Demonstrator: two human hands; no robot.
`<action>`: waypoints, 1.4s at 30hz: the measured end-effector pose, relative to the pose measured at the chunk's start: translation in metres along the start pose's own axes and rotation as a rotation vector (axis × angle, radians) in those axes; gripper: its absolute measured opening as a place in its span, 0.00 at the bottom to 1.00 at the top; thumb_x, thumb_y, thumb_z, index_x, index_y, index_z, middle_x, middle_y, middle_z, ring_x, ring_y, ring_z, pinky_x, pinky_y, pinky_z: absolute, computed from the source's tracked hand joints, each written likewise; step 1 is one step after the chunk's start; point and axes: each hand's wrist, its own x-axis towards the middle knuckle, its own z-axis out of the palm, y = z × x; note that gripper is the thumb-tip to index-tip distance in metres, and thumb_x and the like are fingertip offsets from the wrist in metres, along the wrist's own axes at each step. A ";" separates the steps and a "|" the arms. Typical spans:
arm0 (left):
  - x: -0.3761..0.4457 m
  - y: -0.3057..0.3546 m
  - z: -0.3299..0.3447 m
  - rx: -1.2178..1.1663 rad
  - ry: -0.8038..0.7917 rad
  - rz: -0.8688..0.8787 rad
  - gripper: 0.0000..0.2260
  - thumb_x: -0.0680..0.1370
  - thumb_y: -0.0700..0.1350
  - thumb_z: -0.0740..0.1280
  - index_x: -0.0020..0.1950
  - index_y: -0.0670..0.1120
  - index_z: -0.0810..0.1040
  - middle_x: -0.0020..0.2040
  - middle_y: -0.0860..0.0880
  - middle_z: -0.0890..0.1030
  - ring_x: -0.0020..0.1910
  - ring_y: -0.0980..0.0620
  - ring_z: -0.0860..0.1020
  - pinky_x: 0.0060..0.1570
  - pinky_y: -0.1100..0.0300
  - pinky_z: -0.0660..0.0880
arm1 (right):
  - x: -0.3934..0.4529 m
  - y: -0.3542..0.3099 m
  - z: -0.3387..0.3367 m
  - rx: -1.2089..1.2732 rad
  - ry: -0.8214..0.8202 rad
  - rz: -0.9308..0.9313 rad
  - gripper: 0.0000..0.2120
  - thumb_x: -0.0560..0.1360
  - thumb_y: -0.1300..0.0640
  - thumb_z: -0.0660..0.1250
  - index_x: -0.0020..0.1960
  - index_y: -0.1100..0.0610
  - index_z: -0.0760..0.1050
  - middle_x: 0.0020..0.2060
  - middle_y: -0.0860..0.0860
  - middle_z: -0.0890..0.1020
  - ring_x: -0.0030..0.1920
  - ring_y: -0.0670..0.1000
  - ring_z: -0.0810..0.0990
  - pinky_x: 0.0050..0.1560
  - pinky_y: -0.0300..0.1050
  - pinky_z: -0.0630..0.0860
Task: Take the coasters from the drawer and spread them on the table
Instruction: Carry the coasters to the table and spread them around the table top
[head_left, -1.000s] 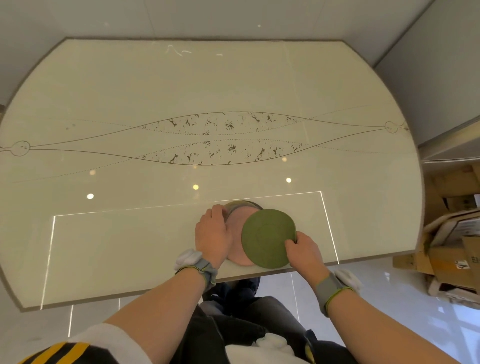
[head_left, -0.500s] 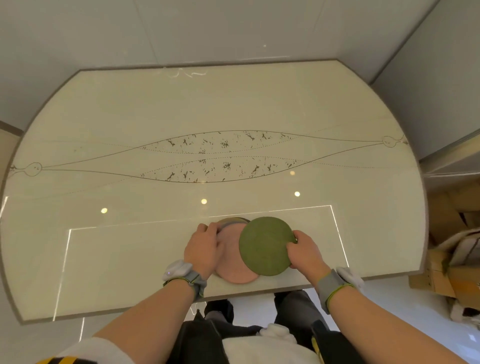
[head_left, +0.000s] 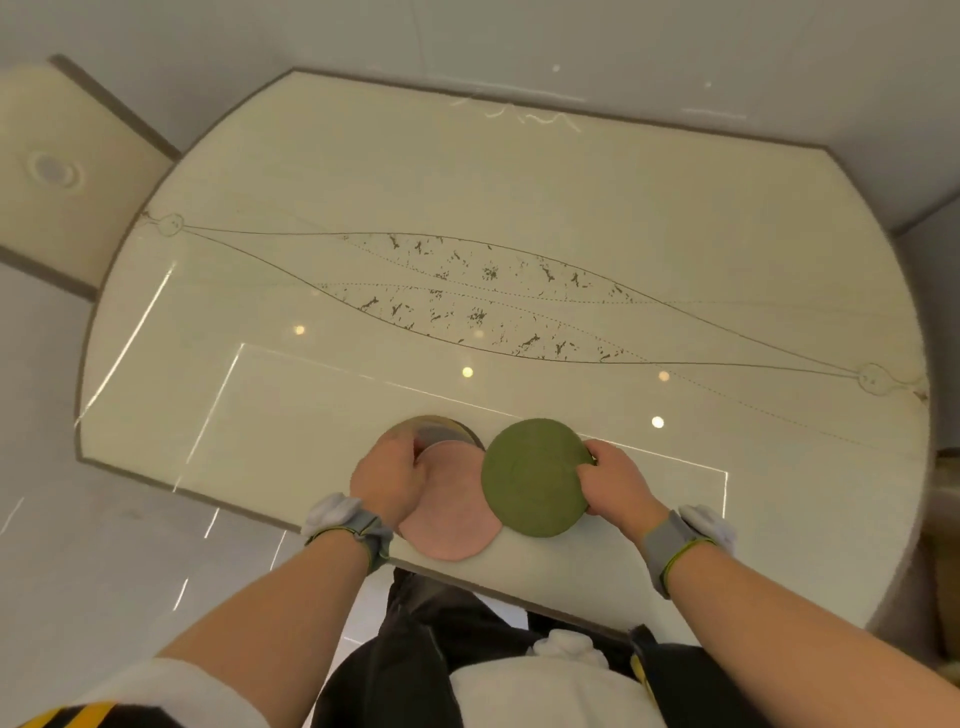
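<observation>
Green coaster (head_left: 535, 475): shifted right since the earlier frame, now barely overlapping the pink coaster (head_left: 452, 514). Right hand (head_left: 618, 483) fingers pinch its right rim; left hand (head_left: 387, 475) fingers press together on the stack (head_left: 441, 431). Location: table (head_left: 311, 415), near edge. Risk: pink coaster overhangs the edge; a nudge may drop it

Likely a home dining room: a glossy cream counter (head_left: 519, 197) with an inlaid leaf pattern (head_left: 483, 296) stands against plain grey walls (head_left: 208, 31) on a pale tiled floor (head_left: 78, 561), reflecting ceiling lights.
</observation>
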 end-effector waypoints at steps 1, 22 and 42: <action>-0.006 0.014 -0.002 -0.041 0.018 0.014 0.11 0.82 0.46 0.64 0.63 0.47 0.80 0.59 0.45 0.82 0.58 0.43 0.80 0.51 0.54 0.71 | 0.002 0.003 -0.013 0.004 -0.009 -0.008 0.15 0.71 0.60 0.58 0.50 0.48 0.79 0.43 0.51 0.84 0.45 0.59 0.83 0.48 0.60 0.84; 0.028 0.265 -0.030 -0.407 0.063 0.309 0.10 0.82 0.42 0.60 0.57 0.56 0.77 0.43 0.50 0.84 0.39 0.46 0.80 0.37 0.52 0.75 | 0.053 0.087 -0.264 0.712 0.489 0.186 0.19 0.70 0.67 0.53 0.47 0.47 0.77 0.48 0.53 0.83 0.51 0.59 0.83 0.56 0.66 0.83; 0.176 0.371 -0.036 -0.812 -0.024 0.139 0.06 0.84 0.45 0.61 0.58 0.51 0.76 0.40 0.45 0.78 0.37 0.48 0.74 0.34 0.56 0.70 | 0.113 0.027 -0.222 -0.449 0.525 0.148 0.35 0.78 0.43 0.62 0.81 0.50 0.57 0.80 0.59 0.61 0.77 0.61 0.63 0.74 0.61 0.62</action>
